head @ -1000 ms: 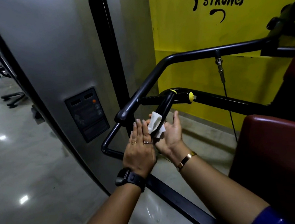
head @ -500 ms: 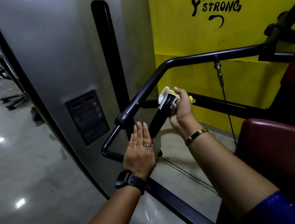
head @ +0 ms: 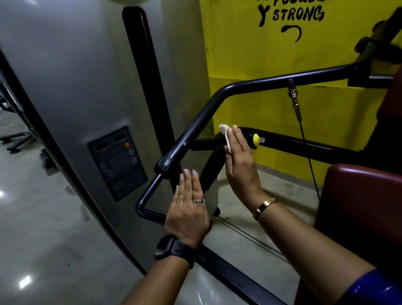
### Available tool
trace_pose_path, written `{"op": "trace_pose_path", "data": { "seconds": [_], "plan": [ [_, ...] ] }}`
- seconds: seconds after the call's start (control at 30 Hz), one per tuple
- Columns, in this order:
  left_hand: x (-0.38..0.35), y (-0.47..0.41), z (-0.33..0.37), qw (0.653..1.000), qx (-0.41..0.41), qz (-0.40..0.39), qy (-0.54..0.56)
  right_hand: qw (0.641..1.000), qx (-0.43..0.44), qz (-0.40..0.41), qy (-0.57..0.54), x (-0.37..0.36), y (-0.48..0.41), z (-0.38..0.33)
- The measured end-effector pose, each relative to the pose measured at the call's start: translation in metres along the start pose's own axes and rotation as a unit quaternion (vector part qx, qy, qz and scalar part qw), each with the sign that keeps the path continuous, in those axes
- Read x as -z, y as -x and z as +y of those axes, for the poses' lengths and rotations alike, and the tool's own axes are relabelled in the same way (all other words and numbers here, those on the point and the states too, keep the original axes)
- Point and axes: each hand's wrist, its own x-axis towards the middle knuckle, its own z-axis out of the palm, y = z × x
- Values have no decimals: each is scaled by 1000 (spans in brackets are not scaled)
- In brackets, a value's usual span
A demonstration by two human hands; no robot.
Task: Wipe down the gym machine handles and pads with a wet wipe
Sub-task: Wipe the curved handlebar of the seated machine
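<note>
Maroon pad beside yellow wall

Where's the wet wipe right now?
Head view, right of centre: the wet wipe is in the right hand's grip atop the black handle, left of the yellow end cap.
</note>
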Motion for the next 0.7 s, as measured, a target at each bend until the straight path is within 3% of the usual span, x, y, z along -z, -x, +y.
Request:
{"op": "trace_pose_path", "data": {
  "seconds": [0.2,0.33,0.53,0.6,0.7],
  "plan": [
    [-4,0,-2,1000,-1,1,-21,997,-26,-24,74,10,-32,-21],
    [-6,0,-2,999,5,5,-47,974,135,-51,176,10,-35,-18],
    [-3,0,-2,999,6,-6,-47,938,315,-59,132,12,9,12],
    [-3,0,-2,999,4,-3,-50,939,310,-64,135,19,9,19],
    [-5,1,-3,998,-1,1,-56,961,222,-97,131,30,-10,12]
  ]
}}
